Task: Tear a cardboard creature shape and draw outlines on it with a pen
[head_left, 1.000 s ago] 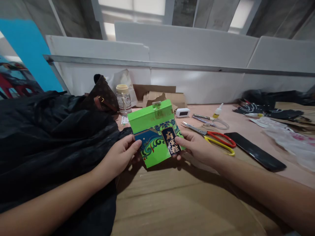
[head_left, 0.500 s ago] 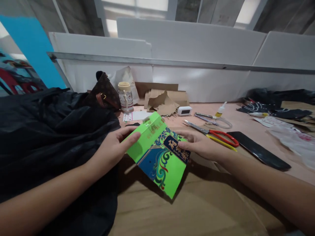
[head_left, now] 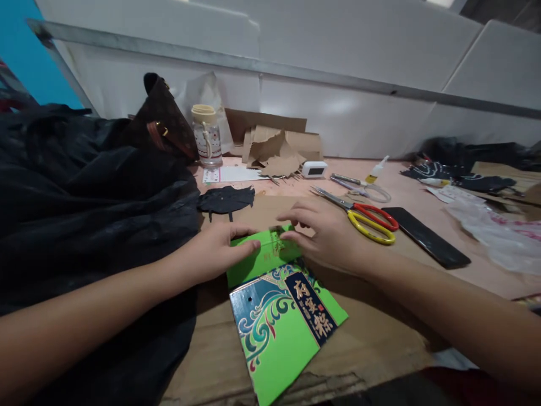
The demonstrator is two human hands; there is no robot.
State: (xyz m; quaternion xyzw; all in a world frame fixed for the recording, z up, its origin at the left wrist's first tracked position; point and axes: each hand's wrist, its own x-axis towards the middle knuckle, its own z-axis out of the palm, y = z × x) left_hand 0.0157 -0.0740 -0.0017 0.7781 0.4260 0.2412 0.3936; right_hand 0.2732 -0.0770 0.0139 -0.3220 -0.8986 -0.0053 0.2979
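White panels (head_left: pixel 338 62) back a bench covered in brown cardboard (head_left: pixel 380 332), and on it I see a flattened green box (head_left: pixel 279 332) lying face up, its printed panel running from my hands toward the near edge. My left hand (head_left: pixel 215 256) lies flat, fingers straight and together, pressing the left part of the box's plain green flap (head_left: pixel 257 260). My right hand (head_left: pixel 333 237) is loosely arched, fingers spread, with the tips down on the flap's far right edge. Neither hand is closed around anything. So the box sits under and just below both hands, between the wrists. Scissors (head_left: pixel 367 217) lie just beyond the right hand, a phone (head_left: pixel 426 243) further right. A black bag (head_left: pixel 84 197) rests against my left forearm, and a black cutout (head_left: pixel 226 200) lies just beyond the left fingers.
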